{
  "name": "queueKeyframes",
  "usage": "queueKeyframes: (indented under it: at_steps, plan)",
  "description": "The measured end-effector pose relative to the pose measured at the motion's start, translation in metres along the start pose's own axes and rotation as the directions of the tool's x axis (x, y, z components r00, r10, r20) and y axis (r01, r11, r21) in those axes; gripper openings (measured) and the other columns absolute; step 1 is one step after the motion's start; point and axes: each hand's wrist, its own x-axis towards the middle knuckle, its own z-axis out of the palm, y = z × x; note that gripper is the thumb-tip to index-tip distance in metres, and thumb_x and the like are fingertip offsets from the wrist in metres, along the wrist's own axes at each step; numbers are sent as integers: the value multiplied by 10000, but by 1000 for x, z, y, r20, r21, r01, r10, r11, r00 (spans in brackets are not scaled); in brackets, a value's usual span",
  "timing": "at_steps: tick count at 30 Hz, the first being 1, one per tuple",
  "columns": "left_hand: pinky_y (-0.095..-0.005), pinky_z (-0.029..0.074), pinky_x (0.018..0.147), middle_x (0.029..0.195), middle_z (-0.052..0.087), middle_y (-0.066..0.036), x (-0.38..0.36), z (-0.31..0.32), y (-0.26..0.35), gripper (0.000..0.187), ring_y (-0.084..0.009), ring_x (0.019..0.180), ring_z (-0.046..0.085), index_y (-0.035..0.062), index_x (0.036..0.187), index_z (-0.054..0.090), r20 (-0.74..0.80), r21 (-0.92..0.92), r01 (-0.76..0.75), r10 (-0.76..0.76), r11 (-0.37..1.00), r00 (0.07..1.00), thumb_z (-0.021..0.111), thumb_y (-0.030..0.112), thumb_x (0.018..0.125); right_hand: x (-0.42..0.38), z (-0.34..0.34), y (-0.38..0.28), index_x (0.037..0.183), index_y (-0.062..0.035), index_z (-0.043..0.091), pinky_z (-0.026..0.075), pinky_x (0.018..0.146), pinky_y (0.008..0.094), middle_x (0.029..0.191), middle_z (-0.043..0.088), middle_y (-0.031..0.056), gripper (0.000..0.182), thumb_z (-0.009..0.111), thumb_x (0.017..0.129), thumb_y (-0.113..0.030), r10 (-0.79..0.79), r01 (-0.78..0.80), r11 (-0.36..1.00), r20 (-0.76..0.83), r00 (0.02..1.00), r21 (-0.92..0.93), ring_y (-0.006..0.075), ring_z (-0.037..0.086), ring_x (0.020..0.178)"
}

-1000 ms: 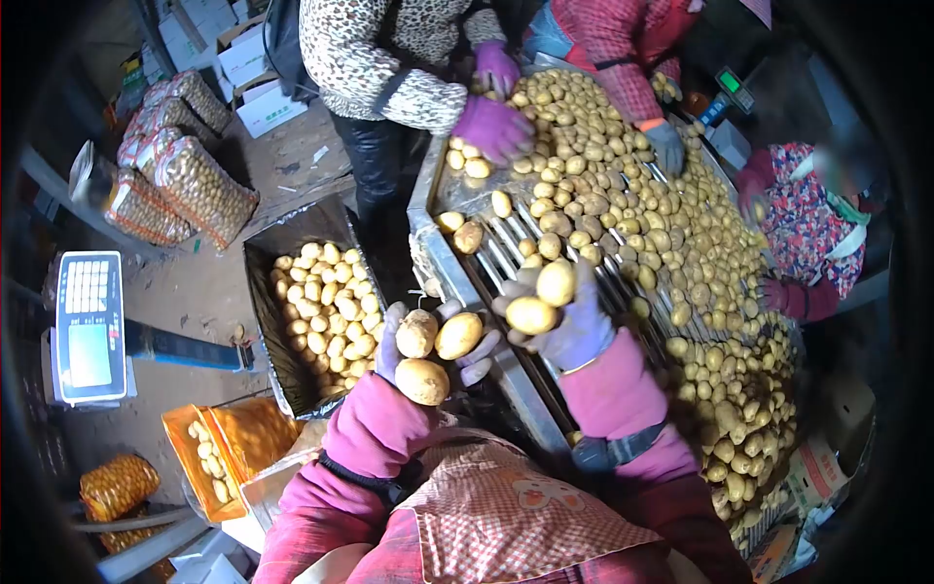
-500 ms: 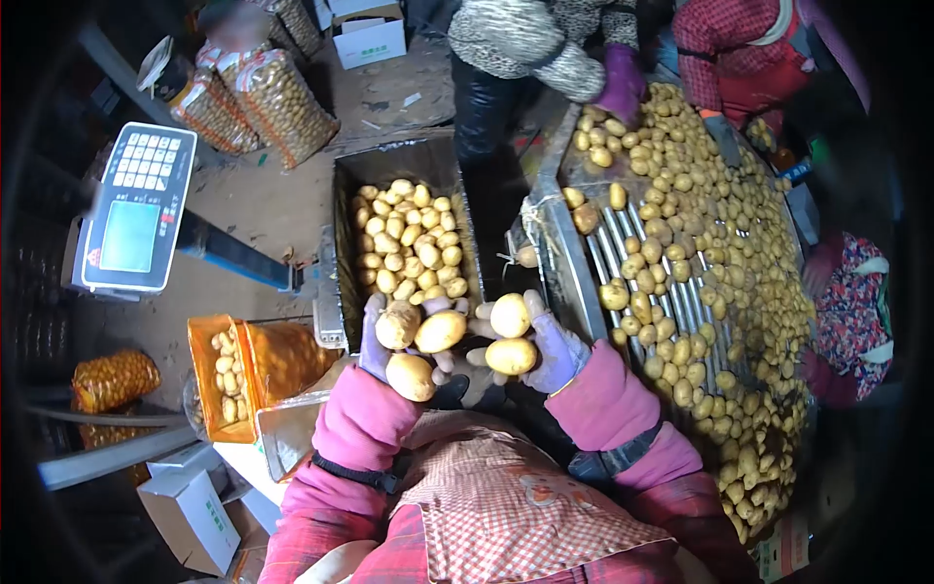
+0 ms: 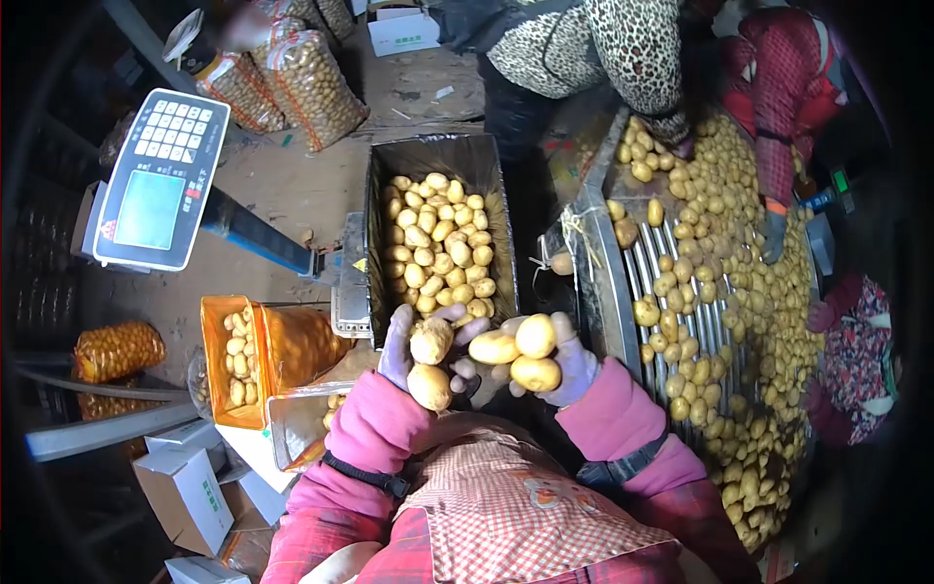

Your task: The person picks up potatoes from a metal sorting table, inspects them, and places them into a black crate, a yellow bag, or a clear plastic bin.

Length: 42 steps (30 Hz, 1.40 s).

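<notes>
My left hand [image 3: 394, 352], in a pale purple glove, cradles a brownish potato [image 3: 431, 341] and a second potato [image 3: 429, 387] below it. Three smooth yellow potatoes [image 3: 536, 337] sit in my right hand [image 3: 578, 368], gloved the same way, with its fingers curled under them. Both hands are held palm up, close together, in front of the checked apron [image 3: 516, 487]. Just beyond them stands a box with a dark lining [image 3: 438, 156], partly filled with potatoes [image 3: 438, 238].
A roller sorting table [image 3: 637, 282] heaped with potatoes runs along the right, with co-workers around it. To the left are a scale display [image 3: 156, 185], an orange mesh bag [image 3: 233, 409] of potatoes and cardboard boxes [image 3: 190, 496]. Filled sacks [image 3: 311, 88] stand at the back.
One potato has passed from my left hand to my right. The view has shifted, so the box and table appear further right. A co-worker's arm has reached further over the table.
</notes>
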Motion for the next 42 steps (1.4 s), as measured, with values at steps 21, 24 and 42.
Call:
queueKeyframes:
  at_steps: [21, 24, 42]
  plan:
    - [-611, 357, 977, 1379, 446, -81, -8, -36, 10, 543, -270, 1320, 351, 158, 1300, 506, 182, 237, -446, 411, 863, 893, 513, 500, 879, 51, -30, -20, 1282, -21, 450, 479, 832, 319, 1194, 559, 117, 511, 570, 910, -350, 52, -90, 970, -170, 984, -228, 200, 592, 998]
    - [-580, 419, 945, 1360, 468, -96, -12, -28, 18, 502, -293, 1302, 383, 186, 1349, 448, -66, 96, -294, 301, 951, 951, 543, 377, 895, 51, -24, -22, 1242, -29, 498, 484, 813, 295, 1128, 595, 103, 439, 522, 939, -345, 42, -94, 968, -218, 975, -233, 173, 608, 948]
    - [-473, 533, 708, 1128, 566, -121, -241, -125, 149, 567, -354, 915, 586, 171, 1208, 509, -768, 554, -637, 625, 536, -141, 520, 587, 823, 46, -17, -23, 1179, -24, 527, 502, 731, 267, 1060, 600, 96, 429, 588, 905, -348, 90, -124, 977, -195, 977, -173, 158, 609, 876]
